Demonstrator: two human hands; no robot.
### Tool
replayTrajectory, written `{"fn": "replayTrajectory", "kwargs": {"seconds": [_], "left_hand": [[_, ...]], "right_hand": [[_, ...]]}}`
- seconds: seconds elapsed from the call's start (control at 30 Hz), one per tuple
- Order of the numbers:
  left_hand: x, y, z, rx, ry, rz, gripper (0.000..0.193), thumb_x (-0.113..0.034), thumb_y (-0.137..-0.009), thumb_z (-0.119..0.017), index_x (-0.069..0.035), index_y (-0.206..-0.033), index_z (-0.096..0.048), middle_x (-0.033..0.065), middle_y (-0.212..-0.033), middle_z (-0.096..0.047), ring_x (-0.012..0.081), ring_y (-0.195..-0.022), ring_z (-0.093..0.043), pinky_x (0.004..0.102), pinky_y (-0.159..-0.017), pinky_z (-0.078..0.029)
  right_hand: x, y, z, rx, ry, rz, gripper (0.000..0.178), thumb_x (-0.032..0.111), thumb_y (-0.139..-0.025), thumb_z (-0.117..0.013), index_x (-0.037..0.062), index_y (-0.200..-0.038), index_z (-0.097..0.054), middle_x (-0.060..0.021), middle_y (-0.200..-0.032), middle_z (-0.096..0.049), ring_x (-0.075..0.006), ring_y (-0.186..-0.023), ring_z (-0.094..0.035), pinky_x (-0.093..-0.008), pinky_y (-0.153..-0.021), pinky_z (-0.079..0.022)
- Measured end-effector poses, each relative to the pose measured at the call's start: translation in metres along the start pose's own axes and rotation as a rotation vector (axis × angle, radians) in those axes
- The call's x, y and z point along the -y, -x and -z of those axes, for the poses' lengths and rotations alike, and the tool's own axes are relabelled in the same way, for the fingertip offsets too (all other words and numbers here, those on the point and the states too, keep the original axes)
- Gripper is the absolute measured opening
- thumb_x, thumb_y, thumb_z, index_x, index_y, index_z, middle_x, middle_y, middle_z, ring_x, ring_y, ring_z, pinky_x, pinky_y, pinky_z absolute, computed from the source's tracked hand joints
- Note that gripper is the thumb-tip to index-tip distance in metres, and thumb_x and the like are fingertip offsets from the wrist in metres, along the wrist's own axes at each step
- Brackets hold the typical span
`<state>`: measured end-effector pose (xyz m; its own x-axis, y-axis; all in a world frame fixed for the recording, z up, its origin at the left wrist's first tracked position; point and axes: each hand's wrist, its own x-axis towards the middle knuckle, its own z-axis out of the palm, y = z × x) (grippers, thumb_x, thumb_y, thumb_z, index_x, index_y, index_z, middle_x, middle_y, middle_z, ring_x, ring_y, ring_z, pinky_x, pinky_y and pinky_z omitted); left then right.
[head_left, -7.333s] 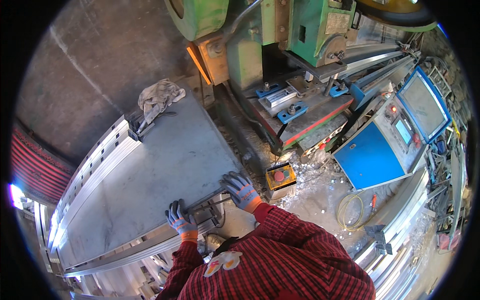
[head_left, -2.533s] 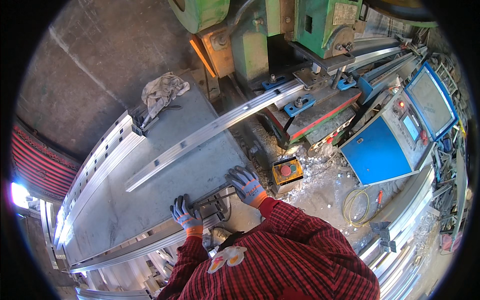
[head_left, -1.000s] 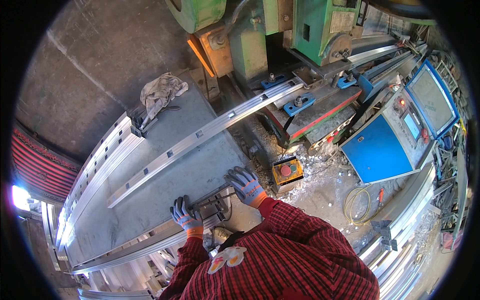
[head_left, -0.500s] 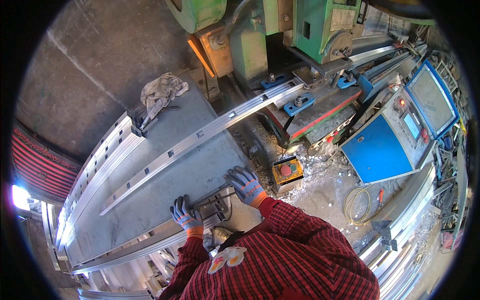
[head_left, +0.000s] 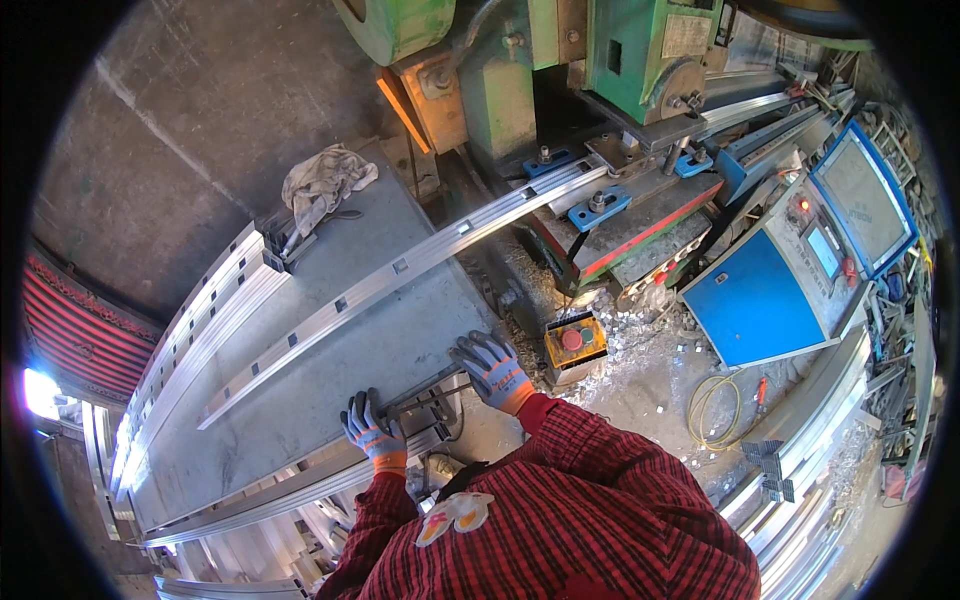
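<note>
Hands, loosely outspread, on edge of grey table

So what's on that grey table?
A long holed bar over it, more bars along its left side, a crumpled rag, and, at the near edge, the left hand and right hand. The rag hides what's beneath.

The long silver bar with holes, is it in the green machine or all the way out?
Partly in: one end of the bar reaches between the machine's blue clamps, while the rest sticks out over the grey table.
</note>
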<state>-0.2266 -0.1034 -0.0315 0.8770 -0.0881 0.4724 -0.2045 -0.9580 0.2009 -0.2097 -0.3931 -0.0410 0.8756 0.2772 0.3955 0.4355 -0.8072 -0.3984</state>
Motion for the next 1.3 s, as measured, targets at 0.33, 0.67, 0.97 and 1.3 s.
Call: {"fn": "replayTrajectory", "kwargs": {"seconds": [0.33, 0.67, 0.97, 1.3], "left_hand": [[0.012, 0.004, -0.012, 0.003, -0.007, -0.017, 0.077, -0.016, -0.068, -0.071, -0.009, -0.141, -0.045, 0.0119, -0.149, -0.044, 0.0372, -0.141, -0.033, 0.0547, -0.119, -0.017], [0.014, 0.006, -0.012, 0.003, -0.014, -0.019, 0.080, -0.015, -0.067, -0.072, -0.010, -0.142, -0.045, 0.0125, -0.149, -0.044, 0.0353, -0.141, -0.034, 0.0542, -0.120, -0.017], [-0.005, -0.002, 0.001, -0.052, -0.006, 0.000, 0.059, -0.018, -0.080, -0.070, -0.010, -0.137, -0.054, 0.0114, -0.141, -0.052, 0.0328, -0.135, -0.043, 0.0509, -0.117, -0.026], [-0.001, -0.002, -0.003, -0.066, -0.005, -0.018, 0.062, -0.019, -0.080, -0.069, -0.010, -0.138, -0.052, 0.0118, -0.142, -0.050, 0.0347, -0.135, -0.042, 0.0518, -0.117, -0.025]], "right_hand": [[-0.002, 0.001, -0.004, -0.011, 0.010, 0.010, 0.062, 0.020, -0.089, -0.055, 0.0176, -0.149, -0.043, -0.0091, -0.155, -0.039, -0.0319, -0.144, -0.032, -0.0521, -0.121, -0.021], [0.001, 0.000, 0.002, 0.013, 0.017, 0.006, 0.063, 0.021, -0.088, -0.056, 0.0178, -0.150, -0.043, -0.0090, -0.155, -0.039, -0.0317, -0.145, -0.032, -0.0518, -0.120, -0.021], [-0.002, 0.001, -0.004, -0.036, -0.006, 0.010, 0.062, 0.019, -0.089, -0.055, 0.0184, -0.149, -0.043, -0.0095, -0.154, -0.041, -0.0320, -0.143, -0.034, -0.0538, -0.120, -0.022], [-0.002, 0.001, -0.007, -0.028, 0.005, 0.002, 0.061, 0.020, -0.089, -0.055, 0.0198, -0.149, -0.044, -0.0089, -0.154, -0.041, -0.0312, -0.143, -0.034, -0.0534, -0.120, -0.021]]}}
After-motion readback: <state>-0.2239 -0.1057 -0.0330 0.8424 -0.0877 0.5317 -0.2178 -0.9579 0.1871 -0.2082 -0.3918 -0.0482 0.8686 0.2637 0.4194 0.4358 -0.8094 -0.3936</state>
